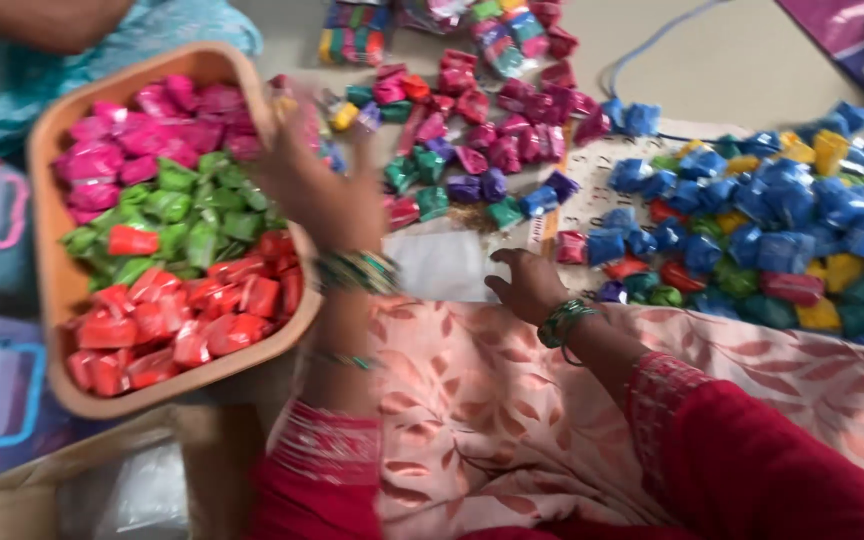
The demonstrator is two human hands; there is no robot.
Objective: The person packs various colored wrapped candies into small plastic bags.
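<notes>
Head view. Left hand [317, 185] is raised at the right rim of the orange tray [47, 250], blurred; fingers curled at the rim near 12 o'clock of the wrist, and I cannot tell whether they pinch a packet. The tray sits at 9 o'clock of the frame, holding pink packets [142, 135] at top, green packets [177, 215] in the middle, red packets [172, 325] at bottom. Right hand [527, 285] lies palm down, fingers loosely spread, empty, on the floral cloth [492, 400] edge. Blue packets [762, 215] are heaped at 3 o'clock of it; mixed magenta and purple packets [492, 130] lie at 12 o'clock. Bangles on both wrists.
</notes>
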